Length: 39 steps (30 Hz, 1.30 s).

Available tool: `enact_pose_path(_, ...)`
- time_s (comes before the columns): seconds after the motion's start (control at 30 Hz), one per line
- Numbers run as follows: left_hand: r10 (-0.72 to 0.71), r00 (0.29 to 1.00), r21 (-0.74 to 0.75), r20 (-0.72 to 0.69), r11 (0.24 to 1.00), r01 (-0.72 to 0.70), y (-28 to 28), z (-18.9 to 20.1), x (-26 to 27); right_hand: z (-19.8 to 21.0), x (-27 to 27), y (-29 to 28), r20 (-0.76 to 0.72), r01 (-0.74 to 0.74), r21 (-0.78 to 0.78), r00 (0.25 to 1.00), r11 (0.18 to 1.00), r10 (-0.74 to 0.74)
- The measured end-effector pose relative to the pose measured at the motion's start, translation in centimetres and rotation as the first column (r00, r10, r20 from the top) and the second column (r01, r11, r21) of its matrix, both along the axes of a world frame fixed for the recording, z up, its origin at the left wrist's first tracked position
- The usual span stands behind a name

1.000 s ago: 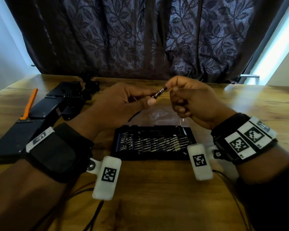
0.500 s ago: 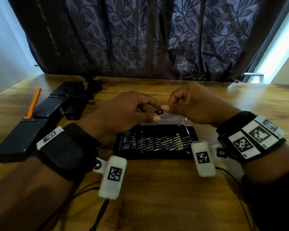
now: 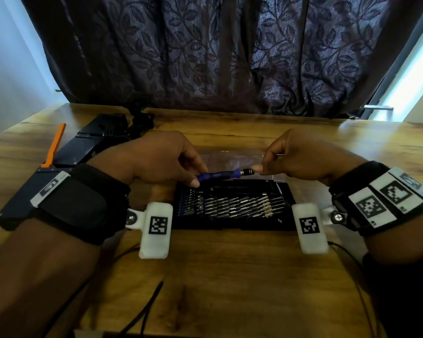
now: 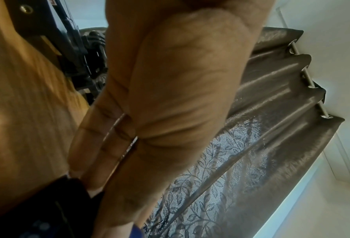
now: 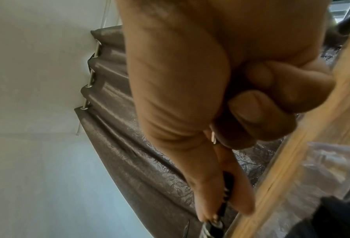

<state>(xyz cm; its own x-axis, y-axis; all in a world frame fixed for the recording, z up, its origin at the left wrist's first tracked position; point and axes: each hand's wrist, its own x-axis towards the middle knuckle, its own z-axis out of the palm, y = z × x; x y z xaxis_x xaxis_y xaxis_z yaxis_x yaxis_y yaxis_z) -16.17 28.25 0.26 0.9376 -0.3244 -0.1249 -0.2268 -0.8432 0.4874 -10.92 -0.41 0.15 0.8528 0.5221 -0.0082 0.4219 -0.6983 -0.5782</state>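
Note:
A blue-handled screwdriver (image 3: 220, 175) is held level just above an open black bit case (image 3: 230, 224). My left hand (image 3: 196, 177) grips the handle's left end between thumb and fingers. My right hand (image 3: 257, 168) pinches the driver's metal chuck (image 3: 247, 171). A thin metal bit (image 3: 280, 154) sticks out between the right hand's curled fingers, and the right wrist view shows the bit (image 5: 213, 137) there too. In that view the thumb and forefinger close on the dark knurled chuck (image 5: 225, 191). The left wrist view shows mostly the palm (image 4: 170, 96) and a sliver of the blue handle (image 4: 137, 231).
Rows of silver bits (image 3: 230, 203) fill the case. Its clear lid (image 3: 230, 157) lies behind it. Black flat devices (image 3: 69, 154) and an orange tool (image 3: 55, 142) lie at the left. Cables (image 3: 142, 313) trail over the wooden table (image 3: 230, 276) near me. A dark curtain (image 3: 205, 57) hangs behind.
Both hands have come down toward the case and drawn apart. The screwdriver, tilted up between them before, now lies level with its blue handle showing.

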Motion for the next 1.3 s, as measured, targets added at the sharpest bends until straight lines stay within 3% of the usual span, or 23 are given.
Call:
enact_pose_path(0.33,0.011,1.000,0.028,-0.019,1.000,-0.010,1.1,0.0,0.4,-0.8,0.6,0.4,-0.084,0.000,-0.174,0.996,0.985,-0.015)
enact_pose_path(1.0,0.070,0.997,0.102,0.011,0.992,-0.071,0.5,-0.1,0.3,-0.8,0.3,0.6,-0.113,-0.006,-0.174,0.993,0.985,-0.014)
enact_pose_path(1.17,0.083,0.990,-0.059,0.116,0.995,-0.077,-1.7,0.3,-0.7,0.6,-0.4,-0.4,-0.053,-0.051,-0.253,0.998,0.966,0.039)
enact_pose_path(1.3,0.052,0.987,-0.066,0.150,0.997,-0.042,-2.7,0.1,-1.0,1.7,-1.0,-1.5,-0.098,-0.088,-0.383,0.994,0.920,0.054)
